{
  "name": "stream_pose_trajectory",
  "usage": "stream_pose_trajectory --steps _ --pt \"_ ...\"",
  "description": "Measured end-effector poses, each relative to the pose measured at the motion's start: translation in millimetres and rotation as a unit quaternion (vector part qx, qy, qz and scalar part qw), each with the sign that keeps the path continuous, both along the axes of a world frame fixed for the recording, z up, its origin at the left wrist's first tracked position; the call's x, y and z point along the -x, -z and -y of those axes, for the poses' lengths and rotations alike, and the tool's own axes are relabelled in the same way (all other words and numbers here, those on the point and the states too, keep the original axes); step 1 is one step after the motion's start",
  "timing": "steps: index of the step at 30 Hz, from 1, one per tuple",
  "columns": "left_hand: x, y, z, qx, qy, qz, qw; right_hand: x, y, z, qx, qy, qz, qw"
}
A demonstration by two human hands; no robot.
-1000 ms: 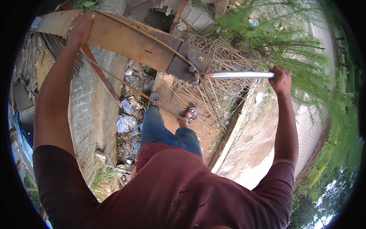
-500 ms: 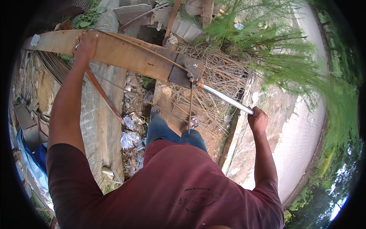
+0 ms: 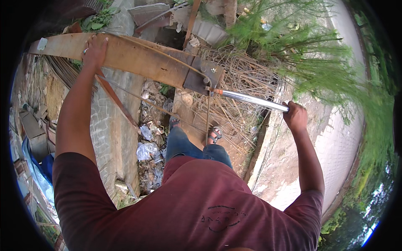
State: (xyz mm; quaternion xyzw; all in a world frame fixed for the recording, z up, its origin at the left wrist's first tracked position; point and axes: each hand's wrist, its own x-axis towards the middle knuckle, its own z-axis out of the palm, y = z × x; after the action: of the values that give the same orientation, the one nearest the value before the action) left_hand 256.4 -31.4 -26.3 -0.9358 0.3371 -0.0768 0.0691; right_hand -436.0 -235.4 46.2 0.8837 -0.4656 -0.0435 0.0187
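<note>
A long wooden plank [image 3: 138,60] spans the view, with a dark metal plate [image 3: 197,78] and upright pins at its right end. My left hand [image 3: 95,52] lies on the plank's left part with fingers stretched out. A thin steel rod [image 3: 167,55] runs along the plank to the pins, where it bends; its bent leg [image 3: 207,113] points back toward my legs. My right hand [image 3: 295,117] is wrapped round the end of a silver pipe handle [image 3: 255,100]. The handle's orange-collared end meets the rod at the pins. Whether my left hand presses on the rod is unclear.
A tangled heap of bent rods [image 3: 247,79] lies beyond the plate. Green feathery branches [image 3: 301,50] overhang it. More straight rods [image 3: 67,73] lie under the plank's left end. Plastic litter [image 3: 146,150] fills a gutter beside my feet. A pale wall [image 3: 335,142] stands at right.
My right hand has moved right and farther away, swinging the pipe handle to a flatter slant. My left hand stays on the plank. The view has shifted slightly.
</note>
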Motion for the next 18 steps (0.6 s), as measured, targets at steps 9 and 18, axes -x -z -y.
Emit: stream_pose_trajectory --steps 9,18 --pt "-18 14 -4 -0.009 0.026 0.019 0.999 5 14 3 -0.003 -0.012 0.014 1.000" --pt "-24 16 -8 0.038 0.060 0.018 0.997 21 58 -50 -0.051 0.074 0.048 0.995"
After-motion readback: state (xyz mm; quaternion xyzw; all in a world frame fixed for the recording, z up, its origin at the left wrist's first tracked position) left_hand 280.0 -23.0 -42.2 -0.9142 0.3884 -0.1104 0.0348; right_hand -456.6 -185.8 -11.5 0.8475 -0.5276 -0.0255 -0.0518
